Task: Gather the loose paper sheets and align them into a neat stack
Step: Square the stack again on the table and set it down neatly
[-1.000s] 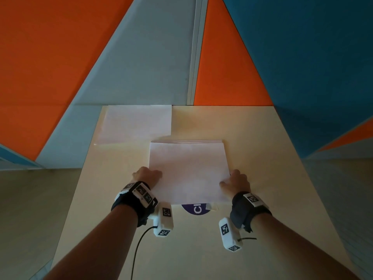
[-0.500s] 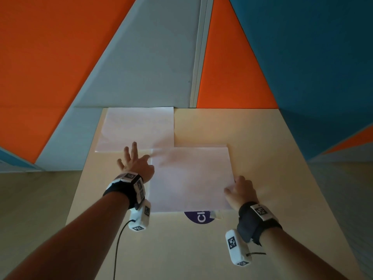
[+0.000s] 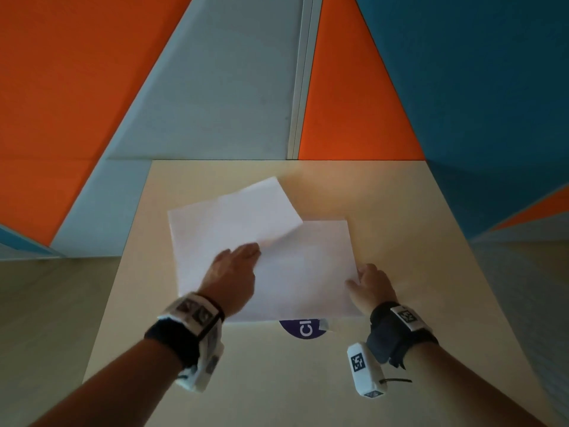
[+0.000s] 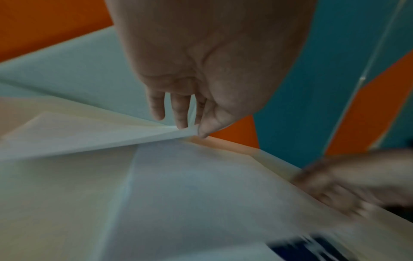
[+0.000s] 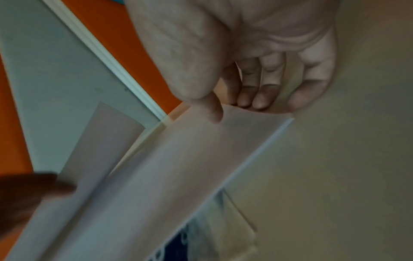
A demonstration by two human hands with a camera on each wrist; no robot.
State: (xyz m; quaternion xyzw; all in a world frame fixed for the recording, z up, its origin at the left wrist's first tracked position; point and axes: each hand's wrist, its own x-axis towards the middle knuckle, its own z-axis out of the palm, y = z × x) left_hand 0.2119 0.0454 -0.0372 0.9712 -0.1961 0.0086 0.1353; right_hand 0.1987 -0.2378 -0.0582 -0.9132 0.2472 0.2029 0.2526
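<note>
You are in an office or a meeting room, it seems. Beyond the far edge of the pale wooden surface (image 3: 385,211) stand wall panels (image 3: 215,87) in orange, grey and blue, and a round purple sticker (image 3: 303,329) lies near you.

1. Light beige table (image 3: 400,272) filled the lower centre of the head view, its far edge against the wall.
2. Purple round sticker (image 3: 303,329) with white letters sat on the table at lower centre, only partly visible; a dark blurred patch at the bottom right of the left wrist view (image 4: 312,250) looked like the same sticker.
3. Small pale tab (image 3: 324,324) lay just right of the sticker, touching it; too blurred to identify.
4. Orange wall panel (image 3: 61,87) upper left.
5. Grey wall panel (image 3: 215,103) upper centre.
6. Pale vertical strip (image 3: 300,75) ran between the grey panel and a second orange panel (image 3: 354,103).
7. Blue wall panel (image 3: 477,87) upper right.
8. Beige floor (image 3: 46,318) lower left.
</note>
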